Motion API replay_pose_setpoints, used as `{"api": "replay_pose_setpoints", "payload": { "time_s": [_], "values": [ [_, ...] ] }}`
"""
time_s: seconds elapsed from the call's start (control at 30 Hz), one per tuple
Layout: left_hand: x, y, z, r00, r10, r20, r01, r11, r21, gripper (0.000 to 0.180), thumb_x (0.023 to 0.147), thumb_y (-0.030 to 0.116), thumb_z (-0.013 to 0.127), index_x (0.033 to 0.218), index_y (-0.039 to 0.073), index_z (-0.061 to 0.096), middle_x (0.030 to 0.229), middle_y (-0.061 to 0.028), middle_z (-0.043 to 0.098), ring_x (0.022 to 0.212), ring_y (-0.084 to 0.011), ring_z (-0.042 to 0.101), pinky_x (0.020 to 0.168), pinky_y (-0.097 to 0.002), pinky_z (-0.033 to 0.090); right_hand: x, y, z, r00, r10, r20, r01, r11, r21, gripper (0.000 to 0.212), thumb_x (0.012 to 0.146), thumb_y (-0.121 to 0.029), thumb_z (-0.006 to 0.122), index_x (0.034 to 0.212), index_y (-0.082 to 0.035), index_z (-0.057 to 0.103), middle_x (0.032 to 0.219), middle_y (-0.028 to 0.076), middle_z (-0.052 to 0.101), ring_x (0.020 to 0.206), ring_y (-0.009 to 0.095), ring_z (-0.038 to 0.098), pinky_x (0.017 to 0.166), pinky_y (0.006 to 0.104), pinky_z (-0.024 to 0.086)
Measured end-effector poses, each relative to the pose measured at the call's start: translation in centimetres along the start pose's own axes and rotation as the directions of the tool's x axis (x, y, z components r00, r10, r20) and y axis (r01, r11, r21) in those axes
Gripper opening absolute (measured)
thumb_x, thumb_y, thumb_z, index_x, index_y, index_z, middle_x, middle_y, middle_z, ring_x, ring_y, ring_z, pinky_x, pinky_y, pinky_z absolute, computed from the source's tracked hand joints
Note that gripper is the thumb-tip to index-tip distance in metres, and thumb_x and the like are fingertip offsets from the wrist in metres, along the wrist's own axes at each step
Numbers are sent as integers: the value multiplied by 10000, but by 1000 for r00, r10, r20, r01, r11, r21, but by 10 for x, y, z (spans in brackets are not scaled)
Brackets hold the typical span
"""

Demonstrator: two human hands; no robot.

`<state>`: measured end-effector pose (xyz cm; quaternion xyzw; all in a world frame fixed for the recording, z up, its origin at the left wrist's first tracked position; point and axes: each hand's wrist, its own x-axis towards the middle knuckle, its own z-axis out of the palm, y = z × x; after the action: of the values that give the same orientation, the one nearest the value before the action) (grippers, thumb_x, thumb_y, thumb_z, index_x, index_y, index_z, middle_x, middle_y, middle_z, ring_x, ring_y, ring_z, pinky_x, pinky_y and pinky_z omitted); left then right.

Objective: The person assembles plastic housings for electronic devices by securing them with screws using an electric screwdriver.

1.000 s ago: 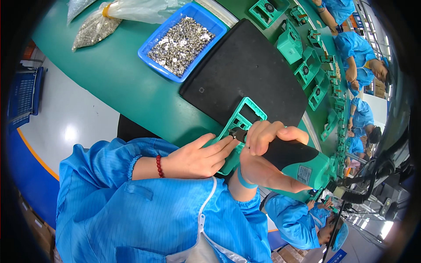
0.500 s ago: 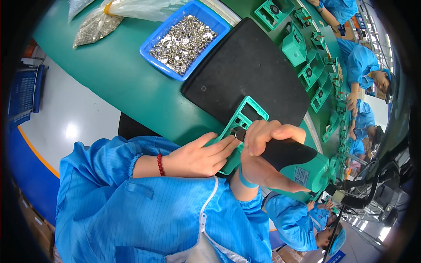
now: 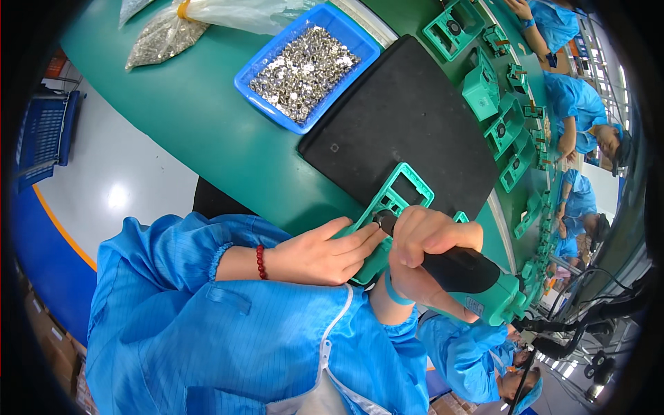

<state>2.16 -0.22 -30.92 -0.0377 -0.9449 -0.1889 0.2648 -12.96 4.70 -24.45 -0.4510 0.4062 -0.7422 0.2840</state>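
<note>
My right hand (image 3: 432, 238) is wrapped round the black grip of a powered screwdriver (image 3: 465, 271) with a green rear body. Its dark tip meets the green plastic housing (image 3: 375, 261) beside my left fingertips. Fingers of my left hand (image 3: 325, 252) lie together along the housing, holding it at the near edge of the black pad. The housing is tilted, with its open rectangular frame toward the pad. Whether a screw sits under the tip is hidden by my fingers.
A blue tray (image 3: 249, 97) full of small metal parts stands beyond the black pad (image 3: 408, 104). Bagged metal parts (image 3: 162, 41) lie at far left. Green housings (image 3: 482, 90) line the right side, where co-workers (image 3: 579, 107) sit. A cable runs from the screwdriver's rear.
The view has shifted slightly, so the bench appears lower and farther right. The screwdriver's rear end has dipped toward me, while its tip stays by my left fingertips.
</note>
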Motion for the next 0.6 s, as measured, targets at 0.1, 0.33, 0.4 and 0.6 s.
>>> {"api": "replay_pose_setpoints", "payload": {
  "time_s": [0.1, 0.33, 0.4, 0.6],
  "values": [
    [1, 0, -2, 1000, 4, -8, -4, 1000, 9, 321, 799, 166, 616, 1063, 32, 739, 1254, -89, 653, 1234, -203, 544, 925, -366, 477, 0, -1, 2, 998, 11, -55, -12, 1000, -7, 827, 785, -842, 528, 941, -32, 480, 613, 26, 497, 494, 117, 450, 478, 264, 319],
    [7, -3, 0, 999, 26, -21, -26, 999, -30, 213, 757, 182, 613, 884, 50, 721, 1272, -123, 639, 1233, -231, 549, 931, -384, 469, -2, 0, 2, 984, -41, -172, 42, 999, 4, 884, 763, -887, 469, 924, -18, 502, 578, 30, 495, 460, 123, 429, 451, 270, 322],
    [4, -3, 0, 999, 47, -25, -47, 999, -16, 182, 750, 184, 615, 846, 58, 705, 1273, -134, 638, 1232, -233, 554, 934, -389, 467, -6, 5, 7, 965, -52, -257, 50, 999, -17, 921, 756, -919, 421, 919, -16, 508, 561, 18, 469, 446, 107, 400, 431, 258, 288],
    [0, 1, -3, 995, 103, -18, -102, 994, 30, 128, 733, 187, 618, 770, 78, 672, 1275, -156, 632, 1219, -230, 579, 925, -372, 464, -9, -10, 23, 906, 2, -423, -65, 989, -133, 939, 833, -870, 277, 993, 21, 527, 552, 73, 471, 461, 166, 424, 438, 302, 361]
  ]
}}
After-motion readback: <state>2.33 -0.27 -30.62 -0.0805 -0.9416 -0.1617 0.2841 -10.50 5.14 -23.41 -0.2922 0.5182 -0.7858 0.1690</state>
